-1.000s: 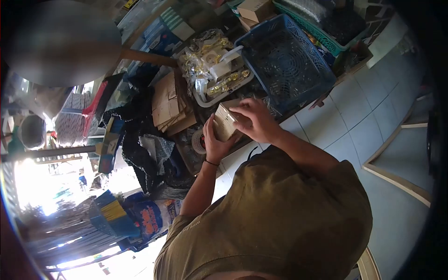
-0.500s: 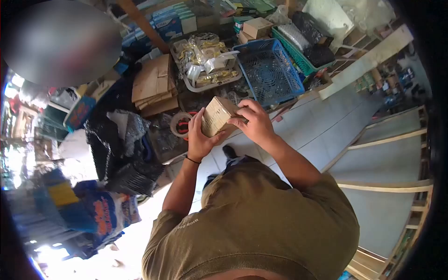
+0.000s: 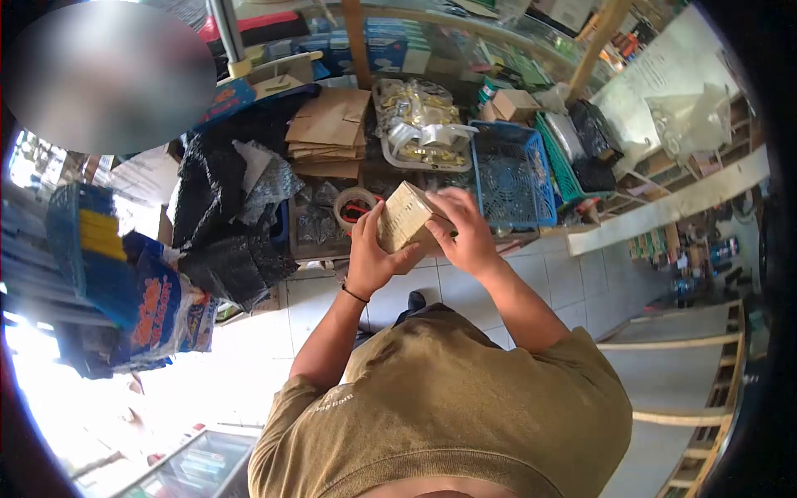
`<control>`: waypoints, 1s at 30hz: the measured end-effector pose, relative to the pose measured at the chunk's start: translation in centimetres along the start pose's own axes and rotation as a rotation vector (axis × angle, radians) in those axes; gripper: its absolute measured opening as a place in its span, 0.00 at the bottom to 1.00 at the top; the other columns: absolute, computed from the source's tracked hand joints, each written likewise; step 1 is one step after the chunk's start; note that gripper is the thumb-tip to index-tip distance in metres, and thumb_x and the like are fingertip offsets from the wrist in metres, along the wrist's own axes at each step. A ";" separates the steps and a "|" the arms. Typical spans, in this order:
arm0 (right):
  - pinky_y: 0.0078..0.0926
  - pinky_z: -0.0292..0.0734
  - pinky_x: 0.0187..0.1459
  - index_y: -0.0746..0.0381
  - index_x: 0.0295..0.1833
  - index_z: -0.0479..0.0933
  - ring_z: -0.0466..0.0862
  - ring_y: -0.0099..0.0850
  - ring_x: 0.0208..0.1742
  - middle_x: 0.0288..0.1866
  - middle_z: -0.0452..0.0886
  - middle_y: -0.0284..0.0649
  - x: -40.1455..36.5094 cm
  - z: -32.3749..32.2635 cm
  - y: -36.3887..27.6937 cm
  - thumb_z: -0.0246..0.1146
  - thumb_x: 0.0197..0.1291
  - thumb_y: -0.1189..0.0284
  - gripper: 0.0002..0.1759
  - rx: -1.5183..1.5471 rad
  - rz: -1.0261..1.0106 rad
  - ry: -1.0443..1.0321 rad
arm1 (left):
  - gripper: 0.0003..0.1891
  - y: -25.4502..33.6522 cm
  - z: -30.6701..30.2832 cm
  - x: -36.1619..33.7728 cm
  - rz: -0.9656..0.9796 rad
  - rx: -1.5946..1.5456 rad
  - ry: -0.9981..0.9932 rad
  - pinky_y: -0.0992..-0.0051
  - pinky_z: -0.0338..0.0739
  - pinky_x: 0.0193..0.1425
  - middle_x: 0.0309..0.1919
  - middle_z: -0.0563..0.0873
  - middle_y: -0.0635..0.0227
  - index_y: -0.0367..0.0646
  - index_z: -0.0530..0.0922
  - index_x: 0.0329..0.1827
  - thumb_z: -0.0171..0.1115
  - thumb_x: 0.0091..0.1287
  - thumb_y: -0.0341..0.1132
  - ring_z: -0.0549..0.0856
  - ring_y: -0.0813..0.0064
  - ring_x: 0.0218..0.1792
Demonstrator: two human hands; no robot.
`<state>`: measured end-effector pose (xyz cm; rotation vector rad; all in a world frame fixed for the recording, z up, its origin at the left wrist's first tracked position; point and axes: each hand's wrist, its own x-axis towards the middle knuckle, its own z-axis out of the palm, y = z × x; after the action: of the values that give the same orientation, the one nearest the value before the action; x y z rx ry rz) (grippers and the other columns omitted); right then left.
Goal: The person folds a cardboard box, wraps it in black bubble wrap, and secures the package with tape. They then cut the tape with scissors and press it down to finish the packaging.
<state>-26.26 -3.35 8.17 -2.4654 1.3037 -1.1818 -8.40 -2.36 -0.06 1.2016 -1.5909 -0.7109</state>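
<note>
A small tan cardboard box (image 3: 404, 217) is held up in front of my chest, tilted, near the counter's front edge. My left hand (image 3: 374, 251) grips its left side and lower corner, thumb along the bottom. On the other side, my right hand (image 3: 465, 230) has its fingers bent over the right edge and its thumb pressed to the near face. Just behind my left fingers lies a roll of tape (image 3: 352, 199), and a red-and-black tool (image 3: 357, 211) sits partly inside it. What the box holds is hidden.
A white tray of bagged brass-coloured parts (image 3: 423, 153) stands behind the box, beside a blue plastic basket (image 3: 512, 176). Flattened cardboard (image 3: 330, 124) is stacked left of the tray. Black plastic wrapping (image 3: 207, 191) lies further left. A green basket (image 3: 564, 170) stands at right.
My view has turned, so the counter items appear further right. The box stays between both hands; my right fingers have shifted slightly along its edge.
</note>
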 end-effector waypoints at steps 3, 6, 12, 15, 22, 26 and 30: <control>0.39 0.74 0.46 0.59 0.50 0.74 0.76 0.43 0.47 0.51 0.70 0.43 0.8 0.0 1.4 0.63 0.57 0.68 0.16 -0.023 -0.125 -0.155 | 0.47 1.6 -0.2 0.1 0.004 0.125 0.088 0.61 0.66 0.60 0.55 0.72 0.52 0.38 0.64 0.64 0.76 0.41 0.45 0.70 0.53 0.55; 0.38 0.73 0.47 0.60 0.47 0.74 0.74 0.43 0.50 0.53 0.69 0.42 1.0 -0.5 3.5 0.64 0.55 0.68 0.14 0.090 0.003 -0.269 | 0.45 2.3 0.6 0.9 0.046 0.282 0.138 0.61 0.68 0.57 0.53 0.72 0.53 0.38 0.65 0.63 0.76 0.41 0.45 0.72 0.53 0.53; 0.36 0.73 0.48 0.61 0.44 0.76 0.74 0.42 0.52 0.52 0.69 0.42 2.3 -2.6 7.8 0.68 0.51 0.61 0.19 0.132 -0.134 -0.117 | 0.43 5.0 4.6 3.5 0.124 0.513 0.141 0.60 0.70 0.54 0.51 0.73 0.53 0.37 0.67 0.61 0.75 0.41 0.46 0.73 0.52 0.50; 0.35 0.73 0.47 0.61 0.43 0.76 0.74 0.42 0.51 0.51 0.70 0.42 1.5 -3.2 10.9 0.69 0.49 0.61 0.19 0.174 -0.081 -0.111 | 0.43 6.1 6.8 4.4 0.156 0.601 0.134 0.60 0.70 0.54 0.50 0.74 0.53 0.36 0.67 0.61 0.76 0.40 0.45 0.73 0.51 0.50; 0.28 0.75 0.41 0.62 0.37 0.75 0.77 0.36 0.45 0.47 0.72 0.42 -0.4 -4.5 17.0 0.68 0.52 0.69 0.11 0.508 0.040 0.033 | 0.41 4.4 11.6 6.8 -0.086 0.406 0.163 0.63 0.68 0.59 0.53 0.74 0.52 0.35 0.65 0.63 0.73 0.46 0.41 0.73 0.56 0.55; 0.21 0.72 0.40 0.64 0.38 0.74 0.76 0.25 0.42 0.43 0.73 0.39 -2.1 -5.3 19.6 0.63 0.57 0.72 0.07 0.920 0.404 0.071 | 0.27 3.5 12.5 7.6 -0.627 -0.829 0.067 0.69 0.72 0.58 0.56 0.75 0.57 0.37 0.64 0.64 0.54 0.68 0.46 0.78 0.64 0.52; 0.18 0.70 0.42 0.63 0.42 0.74 0.74 0.20 0.41 0.40 0.75 0.33 -3.8 -5.1 21.9 0.61 0.61 0.71 0.08 0.892 0.670 -0.131 | 0.30 4.8 14.6 7.9 -0.660 -1.548 -0.016 0.49 0.66 0.63 0.62 0.69 0.56 0.45 0.60 0.68 0.41 0.70 0.56 0.71 0.53 0.61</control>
<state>-45.35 -12.98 0.14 -1.3101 1.0777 -1.0521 -24.01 -9.65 1.82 0.4286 -0.2217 -1.8523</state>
